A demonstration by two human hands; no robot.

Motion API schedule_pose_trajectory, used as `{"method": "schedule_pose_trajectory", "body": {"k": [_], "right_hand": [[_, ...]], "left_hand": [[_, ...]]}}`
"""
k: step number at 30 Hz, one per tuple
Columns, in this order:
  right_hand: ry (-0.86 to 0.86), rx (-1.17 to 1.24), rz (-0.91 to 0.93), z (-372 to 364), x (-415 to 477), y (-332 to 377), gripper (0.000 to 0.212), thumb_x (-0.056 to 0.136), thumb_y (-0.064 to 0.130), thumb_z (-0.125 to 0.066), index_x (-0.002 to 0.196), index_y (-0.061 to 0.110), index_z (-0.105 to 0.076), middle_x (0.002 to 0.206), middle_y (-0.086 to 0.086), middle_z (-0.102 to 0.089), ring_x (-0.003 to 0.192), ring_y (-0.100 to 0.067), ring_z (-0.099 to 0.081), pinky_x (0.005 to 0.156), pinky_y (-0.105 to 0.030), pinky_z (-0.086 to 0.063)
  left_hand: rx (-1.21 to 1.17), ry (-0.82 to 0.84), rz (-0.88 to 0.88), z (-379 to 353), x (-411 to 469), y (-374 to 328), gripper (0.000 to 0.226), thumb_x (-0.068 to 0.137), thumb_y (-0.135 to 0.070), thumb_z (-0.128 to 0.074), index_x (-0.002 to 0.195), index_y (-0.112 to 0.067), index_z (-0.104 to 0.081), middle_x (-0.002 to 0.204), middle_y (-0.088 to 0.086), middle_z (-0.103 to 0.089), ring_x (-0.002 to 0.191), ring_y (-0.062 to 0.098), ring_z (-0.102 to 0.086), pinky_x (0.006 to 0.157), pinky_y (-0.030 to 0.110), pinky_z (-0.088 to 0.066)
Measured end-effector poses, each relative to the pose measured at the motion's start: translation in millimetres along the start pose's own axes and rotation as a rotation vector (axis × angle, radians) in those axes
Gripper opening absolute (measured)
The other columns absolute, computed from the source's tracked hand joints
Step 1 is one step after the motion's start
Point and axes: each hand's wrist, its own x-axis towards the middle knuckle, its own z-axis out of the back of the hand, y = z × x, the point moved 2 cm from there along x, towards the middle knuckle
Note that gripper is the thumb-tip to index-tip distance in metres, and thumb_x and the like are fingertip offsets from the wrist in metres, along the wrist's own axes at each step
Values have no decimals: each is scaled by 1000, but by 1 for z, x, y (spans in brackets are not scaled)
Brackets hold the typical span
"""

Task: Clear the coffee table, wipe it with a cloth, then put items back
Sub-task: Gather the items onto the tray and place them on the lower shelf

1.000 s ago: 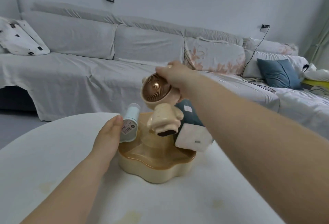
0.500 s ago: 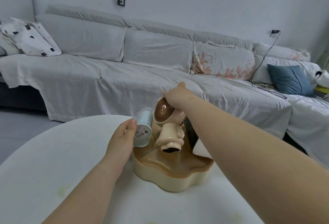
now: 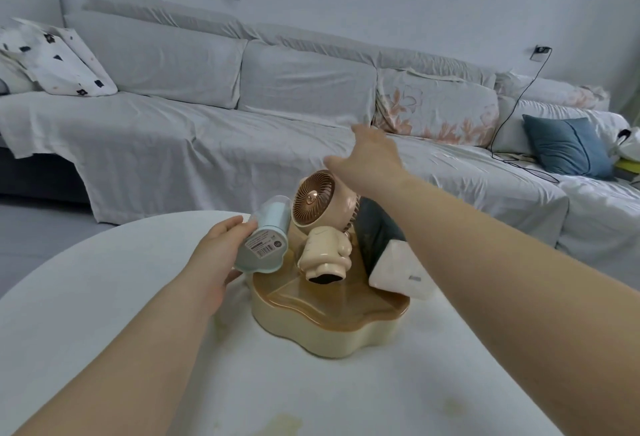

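**Left hand on the blue cylinder, right hand open over the fan**

Your left hand (image 3: 214,259) grips the pale blue plastic cylinder with a clear cap and barcode label (image 3: 266,238), tilted at the left rim of the cream flower-shaped tray with an amber top (image 3: 332,338). Your right hand (image 3: 370,161) hovers above the tray's far side, fingers spread and holding nothing. It may brush the cream figure-shaped desk fan with a copper grille (image 3: 313,198), though the view is too poor to be sure.

The fan stands on the tray. At the tray's right rim a dark teal soft pouch (image 3: 375,231) and a white soft pack (image 3: 398,272) lean outward.

The round white coffee table (image 3: 104,297) shows open surface left of and in front of the tray, its curved edge running off to the far left. Faint yellowish stains (image 3: 282,425) lie in front of the tray. Beyond the tray stretches a grey-covered sofa (image 3: 173,144).

There is one tray, one fan, one cylinder, one pouch and one pack.
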Motion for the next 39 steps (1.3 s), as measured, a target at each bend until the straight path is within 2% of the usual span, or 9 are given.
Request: {"method": "schedule_pose_trajectory", "body": {"k": [5,9,11,14,16,18,21,33,39], "right_hand": [[-132,289,-137,30,-14,-49,66,79,41,-58,135,21,-30,147,-8,-31,133,-30,-29,107,-47,-28],[52,564,-439,23,-31,-96,75,79,45,-58,139,19,-21,151,-6,-22,134,-31,-27,106,-46,-28],[97,579,-561,16,-39,-116,78,78,47,-59,139,17,-21,152,-7,-21,135,-31,-25,106,-48,-26],[254,707,-720,2,-54,-139,66,77,50,-58,132,20,-36,144,-8,-36,128,-31,-35,107,-53,-22],[339,822,-761,-9,-62,-147,52,77,51,-56,120,24,-48,124,-6,-55,111,-28,-47,107,-56,-19],[337,948,-781,-18,-65,-150,36,73,51,-58,98,25,-57,88,-4,-68,88,-24,-54,100,-53,-31],[364,1091,-804,-24,-69,-144,31,70,51,-61,84,23,-58,50,-3,-69,71,-24,-56,67,-40,-41],[448,1320,-687,-34,-74,-137,27,73,42,-59,90,22,-61,60,-2,-71,68,-23,-60,66,-33,-45],[497,1379,-604,-26,-74,-138,24,75,42,-57,86,22,-64,63,-1,-72,56,-19,-65,61,-30,-50]], "left_hand": [[4,56,44,-2,1,3,50,83,-30,-53,130,-18,-40,112,6,-54,87,17,-52,67,29,-42],[20,101,32,-6,-4,1,16,84,-29,-49,97,-22,-55,98,6,-56,75,16,-53,62,27,-40],[18,96,47,-6,-5,1,18,82,-28,-50,99,-20,-52,95,8,-55,74,18,-53,61,28,-39],[13,113,77,-5,-5,2,23,80,-25,-52,100,-16,-49,82,11,-56,65,23,-53,59,29,-38],[5,129,88,-7,-7,3,21,80,-24,-53,96,-9,-54,71,11,-61,59,22,-57,57,28,-42],[15,144,82,-11,-7,5,19,81,-25,-53,88,-9,-59,58,5,-67,50,16,-62,52,25,-46],[9,170,78,-16,-6,7,16,83,-27,-50,87,-17,-61,51,-2,-69,47,11,-63,48,20,-48],[-76,139,117,-26,-13,5,32,82,-23,-50,111,-9,-55,70,8,-65,49,16,-63,43,17,-49],[-72,104,101,-25,-22,-3,23,81,-23,-52,100,-11,-57,51,2,-69,45,15,-64,41,18,-49]]}}
